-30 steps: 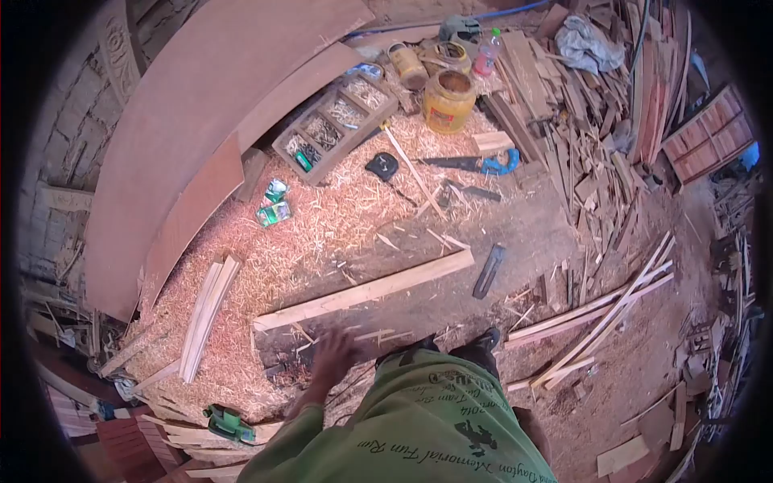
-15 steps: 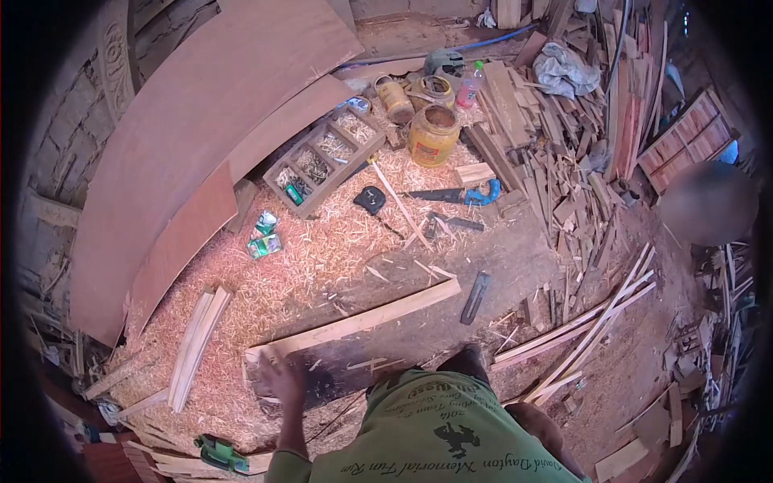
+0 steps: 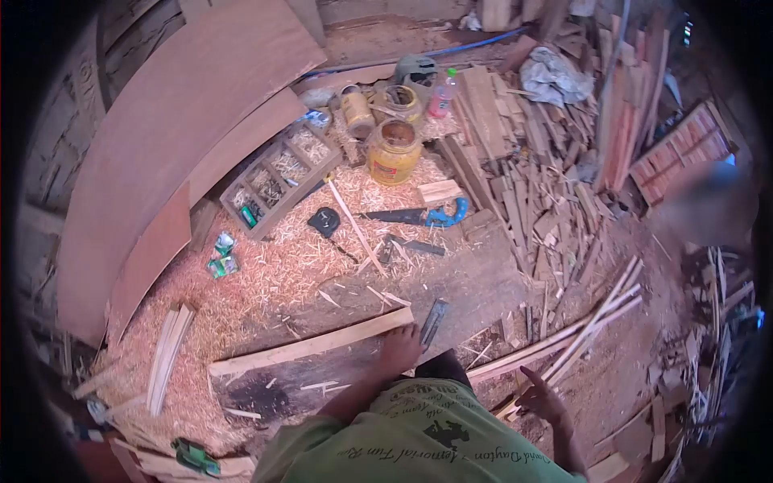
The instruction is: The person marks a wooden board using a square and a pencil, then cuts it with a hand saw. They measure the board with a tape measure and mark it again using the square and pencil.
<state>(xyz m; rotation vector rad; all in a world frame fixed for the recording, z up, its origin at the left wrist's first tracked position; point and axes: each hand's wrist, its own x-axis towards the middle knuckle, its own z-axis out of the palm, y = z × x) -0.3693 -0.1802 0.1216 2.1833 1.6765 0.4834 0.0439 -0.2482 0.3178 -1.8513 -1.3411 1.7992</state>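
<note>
A long pale wooden strip (image 3: 310,344) lies on the dark board (image 3: 278,394) in front of me. At its right end is my left hand (image 3: 398,348), its fingers closed over the end of the strip; part of the grip is hidden. To the right, my right hand (image 3: 543,400) is held out with fingers apart and nothing in it, near several thin wooden strips (image 3: 592,324) on the ground. A dark, narrow metal-looking tool (image 3: 433,322) lies just beyond my left hand.
Farther off are a blue-handled saw (image 3: 423,216), a black tape measure (image 3: 324,221), a divided wooden box (image 3: 282,179) and a yellow jar (image 3: 394,153). Scrap wood (image 3: 555,217) is piled at right. A green power tool (image 3: 195,456) sits at lower left. Shavings cover the floor.
My left hand has gone from the strip's left end to its right end. My right hand has come into view at the right. The view has shifted slightly.
</note>
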